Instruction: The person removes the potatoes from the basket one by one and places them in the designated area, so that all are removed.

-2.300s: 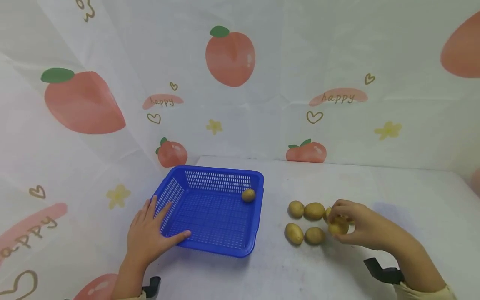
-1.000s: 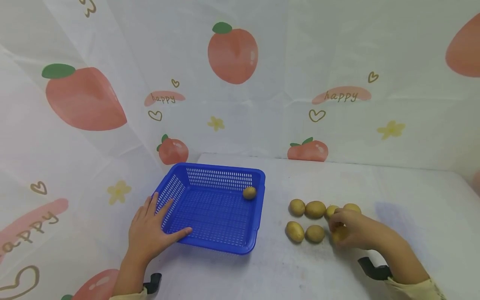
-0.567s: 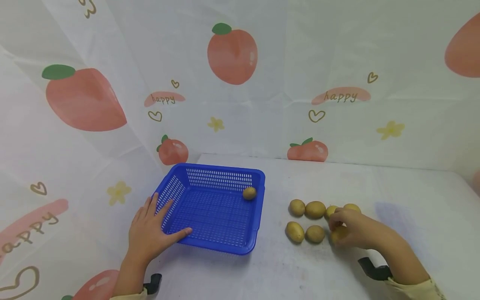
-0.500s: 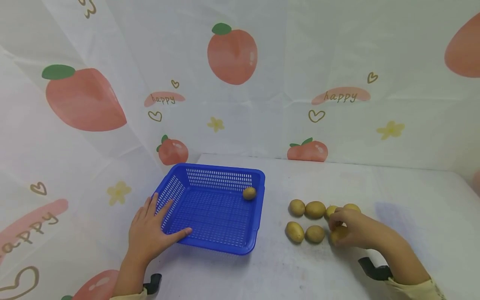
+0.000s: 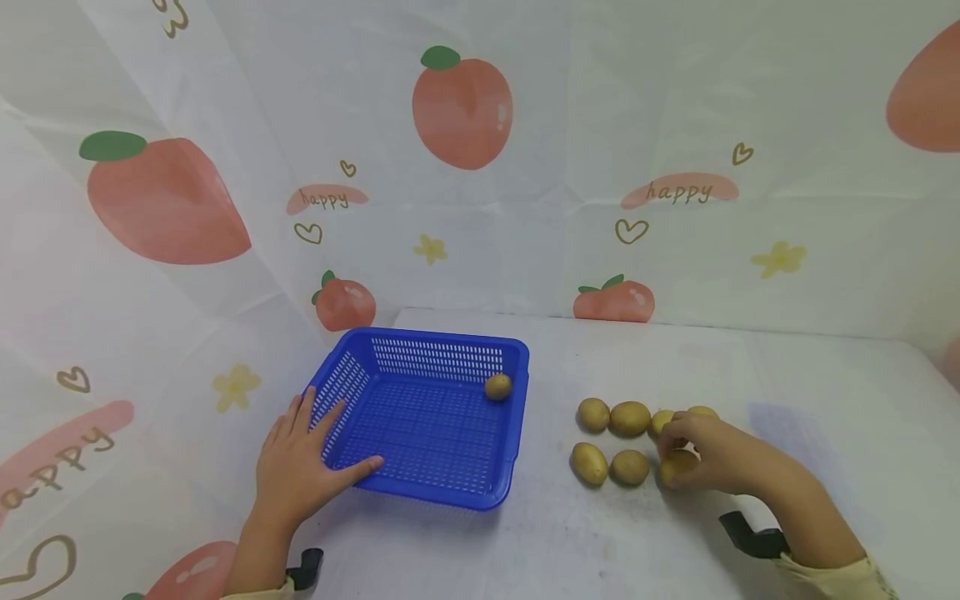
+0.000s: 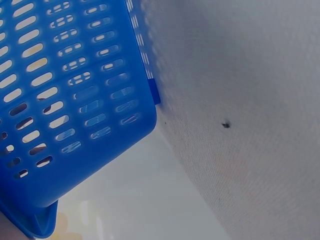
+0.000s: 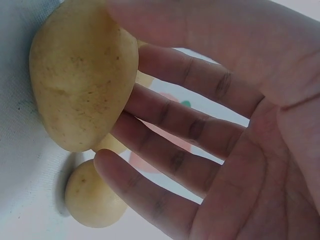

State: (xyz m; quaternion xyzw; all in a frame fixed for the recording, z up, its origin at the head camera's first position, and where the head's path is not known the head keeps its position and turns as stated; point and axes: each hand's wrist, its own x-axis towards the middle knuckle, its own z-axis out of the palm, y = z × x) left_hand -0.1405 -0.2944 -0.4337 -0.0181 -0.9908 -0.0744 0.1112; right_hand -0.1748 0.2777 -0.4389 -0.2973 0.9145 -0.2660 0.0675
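Note:
My left hand (image 5: 300,462) rests with spread fingers on the left and near rim of a blue plastic basket (image 5: 435,338). One potato (image 5: 497,387) lies inside, at the basket's right wall. On the table to the right, my right hand (image 5: 716,454) has thumb and fingers around a potato (image 5: 677,469). In the right wrist view this potato (image 7: 82,75) sits against the white cloth, thumb on one side, fingertips on the other. A front-row potato (image 5: 630,467) lies just left of it. The left wrist view shows the basket's slotted wall (image 6: 75,170), and the hand barely enters.
Another potato (image 5: 590,463) ends the front row at left. Behind runs a second row of potatoes (image 5: 630,419), whose right end is partly hidden by the right hand. A white printed curtain (image 5: 525,250) stands behind the table and along the left.
About two seconds ago the right hand held the potato a little higher; it has come down onto the cloth, in line with the front row. The left hand and basket have stayed put.

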